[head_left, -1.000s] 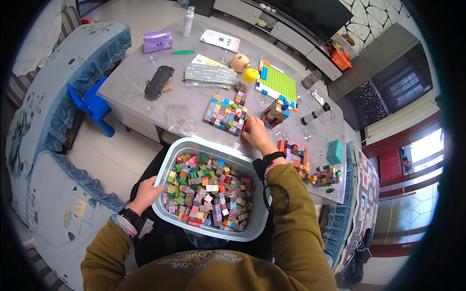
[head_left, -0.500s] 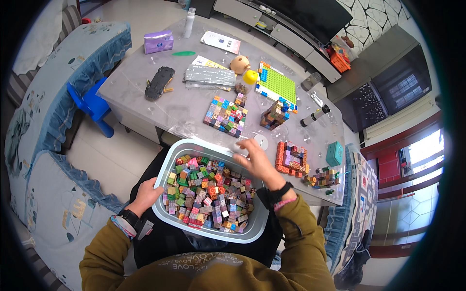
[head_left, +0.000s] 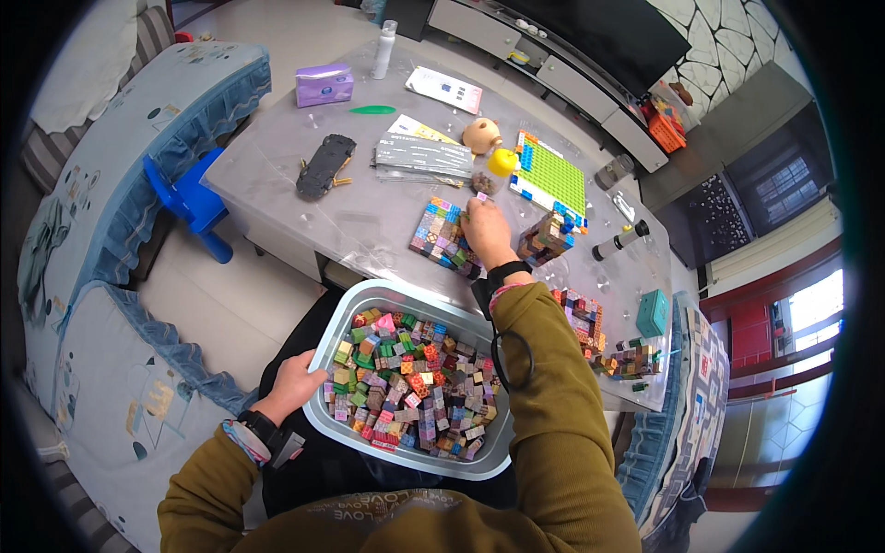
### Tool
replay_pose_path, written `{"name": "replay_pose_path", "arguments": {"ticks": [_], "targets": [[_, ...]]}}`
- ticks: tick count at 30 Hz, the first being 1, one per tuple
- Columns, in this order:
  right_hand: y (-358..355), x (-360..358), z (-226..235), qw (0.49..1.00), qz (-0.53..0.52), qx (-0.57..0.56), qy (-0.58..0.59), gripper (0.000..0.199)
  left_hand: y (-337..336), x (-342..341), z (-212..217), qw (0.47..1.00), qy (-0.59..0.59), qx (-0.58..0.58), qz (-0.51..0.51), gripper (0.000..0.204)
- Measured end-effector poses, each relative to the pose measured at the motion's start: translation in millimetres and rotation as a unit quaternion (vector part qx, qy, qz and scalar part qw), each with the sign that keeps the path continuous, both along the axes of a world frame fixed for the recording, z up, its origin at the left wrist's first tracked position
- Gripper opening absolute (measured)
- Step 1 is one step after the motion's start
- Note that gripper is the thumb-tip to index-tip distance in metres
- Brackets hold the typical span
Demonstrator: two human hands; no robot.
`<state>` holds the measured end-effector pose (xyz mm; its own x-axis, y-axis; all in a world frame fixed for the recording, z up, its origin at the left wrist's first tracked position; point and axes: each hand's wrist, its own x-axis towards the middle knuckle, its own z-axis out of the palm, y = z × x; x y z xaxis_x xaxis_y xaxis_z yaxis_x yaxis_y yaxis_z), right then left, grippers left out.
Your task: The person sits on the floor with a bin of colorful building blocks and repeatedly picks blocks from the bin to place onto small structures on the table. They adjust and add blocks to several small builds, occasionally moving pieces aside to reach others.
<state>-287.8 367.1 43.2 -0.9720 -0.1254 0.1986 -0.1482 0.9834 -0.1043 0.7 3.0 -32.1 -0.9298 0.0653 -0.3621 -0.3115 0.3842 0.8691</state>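
A pale blue tub [head_left: 324,405] full of small multicoloured toy blocks [head_left: 406,382] rests on my lap. My left hand [head_left: 293,385] grips its left rim, thumb on the inner side. Over the table, my right hand [head_left: 487,230] reaches to the far right corner of a flat mosaic build [head_left: 436,229]. Its fingers are closed around a small pinkish block [head_left: 481,196] at that corner; whether this block is loose or attached is hidden. Just right of this hand stands a tall brown block build [head_left: 546,238].
A red-edged block build [head_left: 583,318] lies partly behind my right forearm, near a smaller build [head_left: 631,362] and a teal box [head_left: 653,313]. Farther back are a green baseplate [head_left: 553,180], a yellow-topped bottle [head_left: 502,162], papers [head_left: 424,158] and a black toy car [head_left: 325,168].
My right hand has moved from above the tub's far rim forward to the mosaic build's corner, its fingers closing there. My left hand stays on the rim. The whole view has shifted slightly.
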Motion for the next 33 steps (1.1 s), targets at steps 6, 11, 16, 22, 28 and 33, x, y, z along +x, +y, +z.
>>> {"name": "replay_pose_path", "arguments": {"ticks": [6,11,16,22,28,33], "targets": [[-4.7,-10.0,0.9,0.999,0.001,-0.006,-0.044,0.023,1.3,0.0,4.8,1.000,0.016,-0.002,-0.007,0.041],[-21.8,-11.4,-0.2,0.999,0.019,-0.027,-0.017,0.021,2.4,-0.4,6.7,1.000,0.015,-0.003,-0.014,0.042],[-40.3,-19.0,4.5,0.989,0.111,-0.102,0.009,0.024,1.2,0.2,3.9,1.000,0.008,-0.016,-0.012,0.042],[-17.9,-22.4,16.9,0.957,0.125,-0.258,-0.037,0.045,1.6,0.6,-0.9,1.000,0.008,-0.003,-0.004,0.042],[51.8,26.3,27.8,0.975,0.124,-0.180,-0.044,0.066,1.2,0.2,-0.5,1.000,0.006,-0.008,-0.006,0.041],[40.1,83.7,21.5,0.976,0.186,-0.112,0.001,0.081,0.9,-0.7,-0.6,1.000,0.007,-0.012,-0.014,0.039]]}}
